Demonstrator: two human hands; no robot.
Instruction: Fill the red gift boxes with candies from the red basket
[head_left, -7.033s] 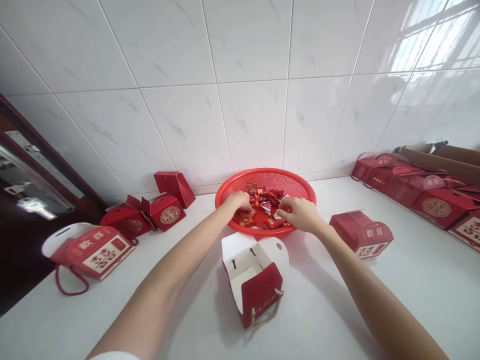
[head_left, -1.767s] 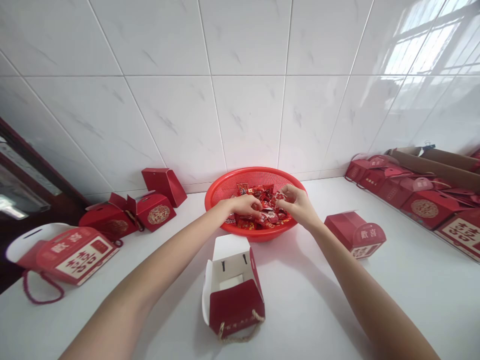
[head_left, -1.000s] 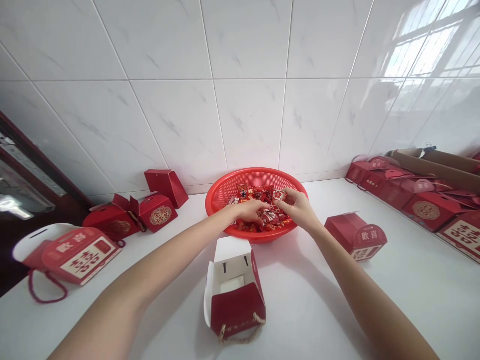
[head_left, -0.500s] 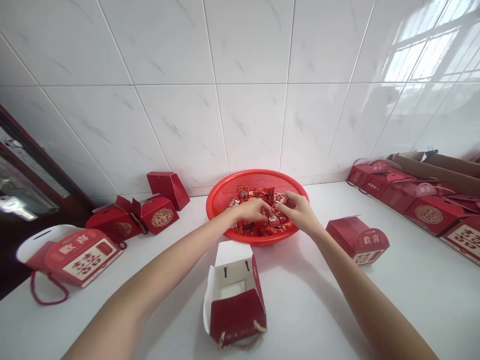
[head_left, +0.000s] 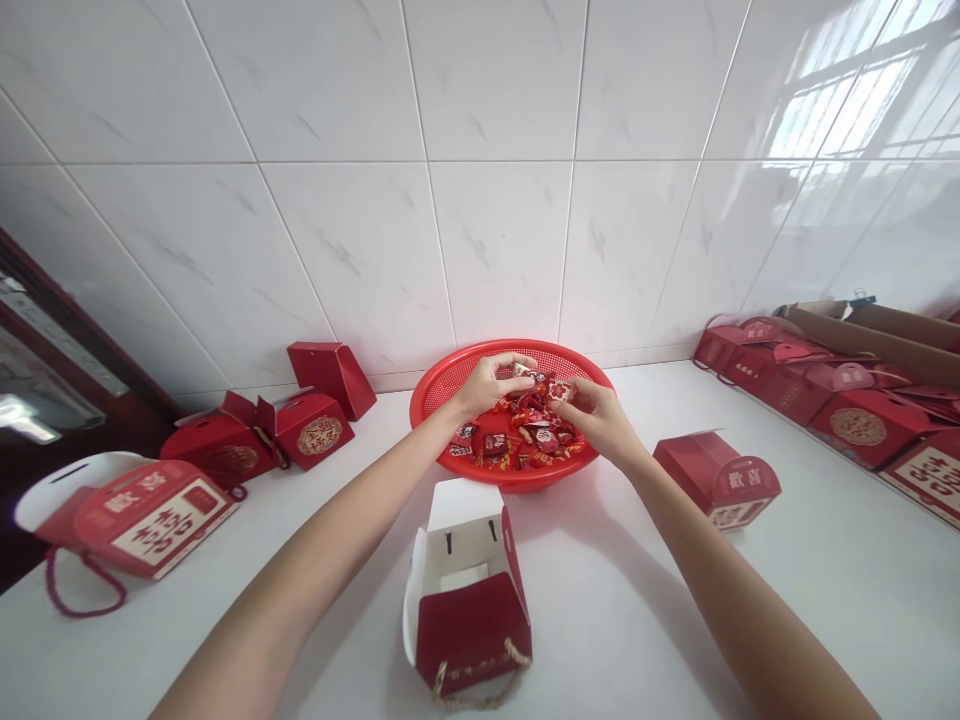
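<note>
Over the red basket (head_left: 442,390), your left hand (head_left: 482,388) has a pale packet (head_left: 520,370) in its grip, your right hand (head_left: 600,415) a patterned packet (head_left: 559,391); an open box (head_left: 474,628) stands before the basket.

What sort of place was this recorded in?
Indoors, possibly a home kitchen or workroom; I can't tell which. The marbled tile wall shows a window reflection, and the white countertop holds red gift boxes and a red colander of wrapped sweets.
</note>
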